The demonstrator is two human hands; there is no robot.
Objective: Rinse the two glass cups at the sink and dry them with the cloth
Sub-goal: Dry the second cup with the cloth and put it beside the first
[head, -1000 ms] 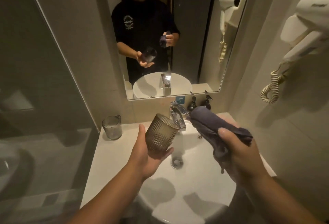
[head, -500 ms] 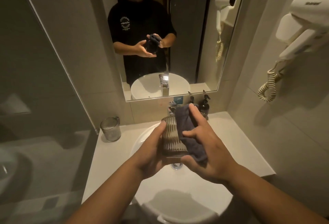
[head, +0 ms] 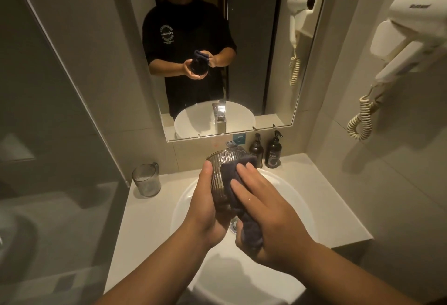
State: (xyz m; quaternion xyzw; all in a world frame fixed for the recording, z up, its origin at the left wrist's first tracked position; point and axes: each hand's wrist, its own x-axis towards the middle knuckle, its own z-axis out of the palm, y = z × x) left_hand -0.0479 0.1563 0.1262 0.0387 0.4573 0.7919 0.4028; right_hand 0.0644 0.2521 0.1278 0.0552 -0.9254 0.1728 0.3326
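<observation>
A ribbed glass cup is held above the white sink basin, its mouth tilted away from me. My left hand grips it from the left and below. My right hand presses a dark grey cloth flat against the cup's right side; the cloth's tail hangs down past my palm. The second cup, clear with a small handle, stands upright on the counter at the back left. The tap is mostly hidden behind the held cup.
Two dark pump bottles stand at the back of the white counter. A mirror faces me above the sink. A hair dryer with a coiled cord hangs on the right wall. A glass partition stands at left.
My right hand has brought the cloth from beside the tap onto the cup's side. The cup has risen slightly and is now wrapped on the right by the cloth.
</observation>
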